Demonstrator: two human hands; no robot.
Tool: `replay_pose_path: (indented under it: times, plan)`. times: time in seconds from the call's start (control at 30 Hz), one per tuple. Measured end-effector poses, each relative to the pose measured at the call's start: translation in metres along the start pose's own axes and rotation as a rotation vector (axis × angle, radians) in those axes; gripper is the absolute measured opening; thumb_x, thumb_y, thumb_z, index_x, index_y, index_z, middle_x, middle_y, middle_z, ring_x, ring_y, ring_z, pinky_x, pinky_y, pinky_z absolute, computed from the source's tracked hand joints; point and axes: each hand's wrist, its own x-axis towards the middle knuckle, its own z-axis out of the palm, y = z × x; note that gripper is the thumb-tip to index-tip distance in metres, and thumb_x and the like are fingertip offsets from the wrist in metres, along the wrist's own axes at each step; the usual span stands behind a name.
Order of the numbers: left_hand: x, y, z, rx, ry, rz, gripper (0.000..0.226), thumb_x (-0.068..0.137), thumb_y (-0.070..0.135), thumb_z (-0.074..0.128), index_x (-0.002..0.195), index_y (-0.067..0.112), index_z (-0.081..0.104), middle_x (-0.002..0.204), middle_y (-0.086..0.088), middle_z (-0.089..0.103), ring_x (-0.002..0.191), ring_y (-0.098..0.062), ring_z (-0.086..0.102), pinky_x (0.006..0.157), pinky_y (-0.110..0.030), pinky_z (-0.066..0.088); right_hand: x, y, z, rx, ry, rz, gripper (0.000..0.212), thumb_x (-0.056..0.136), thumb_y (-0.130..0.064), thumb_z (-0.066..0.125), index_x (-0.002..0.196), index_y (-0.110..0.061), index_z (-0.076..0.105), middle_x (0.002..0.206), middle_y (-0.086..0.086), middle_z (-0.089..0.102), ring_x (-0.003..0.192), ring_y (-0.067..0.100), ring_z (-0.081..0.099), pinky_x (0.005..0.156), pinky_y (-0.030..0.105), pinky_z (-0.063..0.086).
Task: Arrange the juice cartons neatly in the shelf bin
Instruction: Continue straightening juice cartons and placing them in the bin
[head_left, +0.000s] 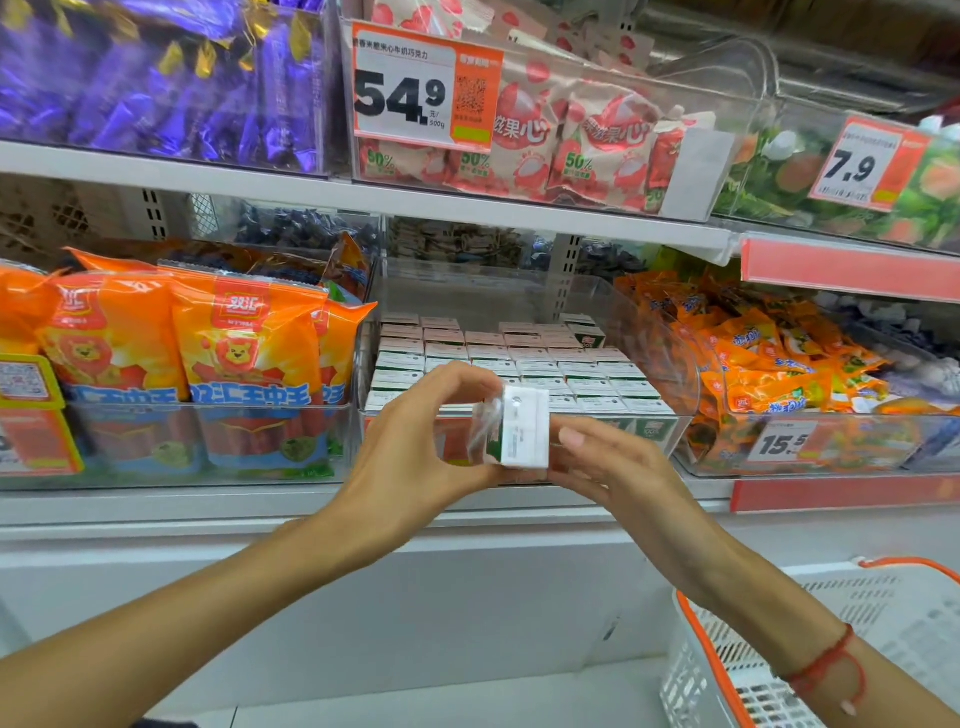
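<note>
A small white and green juice carton is held in front of the clear shelf bin. My left hand grips the carton from its left side, thumb below and fingers curled over the top. My right hand touches the carton's right side with fingers stretched out. Inside the bin, several juice cartons stand upright in tidy rows, their white tops showing. One carton at the back right sits higher than the rest.
Orange sausage packs fill the bin to the left, orange snack bags the bin to the right. An upper shelf hangs above with candy bins and price tags. A white basket with orange rim sits at the lower right.
</note>
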Motion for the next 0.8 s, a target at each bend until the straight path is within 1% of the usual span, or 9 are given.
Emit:
replay_pose_path:
  times: [0.07, 0.13, 0.23, 0.33, 0.4, 0.5, 0.57, 0.7, 0.8]
  plan:
    - [-0.001, -0.003, -0.001, 0.175, 0.027, 0.168, 0.05, 0.07, 0.022, 0.086, 0.112, 0.027, 0.058, 0.112, 0.016, 0.06, 0.106, -0.001, 0.055, 0.085, -0.011, 0.05, -0.002, 0.001, 0.005, 0.015, 0.036, -0.022, 0.036, 0.078, -0.05, 0.069, 0.107, -0.029, 0.074, 0.111, -0.002, 0.073, 0.107, 0.014, 0.068, 0.09, 0.022, 0.053]
    - [-0.001, -0.004, -0.001, 0.28, 0.041, 0.278, 0.053, 0.071, 0.019, 0.085, 0.115, 0.026, 0.056, 0.113, 0.009, 0.06, 0.105, -0.007, 0.056, 0.086, -0.024, 0.054, -0.004, 0.001, 0.007, 0.03, 0.081, -0.046, 0.033, 0.078, -0.05, 0.074, 0.1, -0.026, 0.075, 0.104, -0.001, 0.075, 0.102, 0.015, 0.07, 0.084, 0.018, 0.054]
    - [-0.001, -0.003, 0.001, 0.313, 0.063, 0.319, 0.058, 0.071, 0.017, 0.085, 0.116, 0.029, 0.051, 0.114, 0.006, 0.061, 0.106, -0.011, 0.057, 0.084, -0.035, 0.056, -0.004, 0.0, 0.007, 0.056, 0.108, -0.071, 0.033, 0.073, -0.044, 0.072, 0.097, -0.021, 0.075, 0.099, 0.0, 0.076, 0.099, 0.016, 0.071, 0.082, 0.018, 0.055]
    - [-0.002, -0.004, 0.004, 0.312, 0.052, 0.295, 0.058, 0.072, 0.019, 0.084, 0.117, 0.032, 0.051, 0.115, 0.007, 0.06, 0.107, -0.01, 0.057, 0.084, -0.035, 0.056, -0.005, 0.0, 0.006, 0.061, 0.109, -0.077, 0.039, 0.07, -0.046, 0.07, 0.098, -0.02, 0.073, 0.098, -0.001, 0.076, 0.096, 0.013, 0.071, 0.081, 0.018, 0.055]
    - [-0.002, -0.005, 0.005, 0.248, 0.017, 0.233, 0.053, 0.074, 0.026, 0.084, 0.116, 0.034, 0.053, 0.115, 0.014, 0.059, 0.107, -0.007, 0.056, 0.086, -0.028, 0.055, -0.005, 0.002, 0.007, 0.031, 0.119, -0.072, 0.04, 0.072, -0.048, 0.066, 0.102, -0.021, 0.071, 0.1, -0.005, 0.075, 0.097, 0.011, 0.071, 0.085, 0.019, 0.055]
    - [-0.001, 0.0, 0.007, 0.01, -0.023, 0.018, 0.049, 0.068, 0.045, 0.079, 0.11, 0.038, 0.055, 0.112, 0.025, 0.061, 0.107, 0.004, 0.057, 0.084, -0.008, 0.047, -0.003, 0.003, 0.007, -0.066, 0.126, -0.109, 0.036, 0.08, -0.046, 0.058, 0.11, -0.029, 0.067, 0.107, -0.013, 0.073, 0.104, 0.009, 0.068, 0.087, 0.019, 0.054]
    - [0.001, 0.001, 0.007, -0.171, -0.012, -0.141, 0.054, 0.061, 0.043, 0.08, 0.109, 0.037, 0.057, 0.109, 0.033, 0.061, 0.103, 0.013, 0.057, 0.077, -0.002, 0.044, -0.005, 0.002, 0.009, -0.146, 0.077, -0.171, 0.032, 0.084, -0.043, 0.055, 0.115, -0.038, 0.062, 0.113, -0.021, 0.069, 0.108, 0.004, 0.065, 0.088, 0.016, 0.052]
    - [0.007, -0.002, 0.003, -0.435, 0.039, -0.388, 0.049, 0.067, 0.033, 0.082, 0.112, 0.03, 0.062, 0.104, 0.021, 0.069, 0.092, 0.008, 0.066, 0.068, -0.009, 0.052, -0.01, 0.007, 0.016, -0.377, -0.044, -0.231, 0.048, 0.088, -0.044, 0.054, 0.131, -0.059, 0.038, 0.135, -0.034, 0.049, 0.124, -0.009, 0.048, 0.1, 0.01, 0.04]
    - [0.007, -0.003, 0.0, -0.525, -0.02, -0.527, 0.053, 0.07, 0.045, 0.077, 0.118, 0.026, 0.063, 0.105, 0.01, 0.074, 0.096, -0.005, 0.07, 0.088, -0.027, 0.054, -0.009, 0.008, 0.019, -0.489, -0.024, -0.298, 0.053, 0.091, -0.038, 0.057, 0.136, -0.054, 0.033, 0.138, -0.037, 0.042, 0.129, -0.012, 0.041, 0.104, 0.008, 0.035]
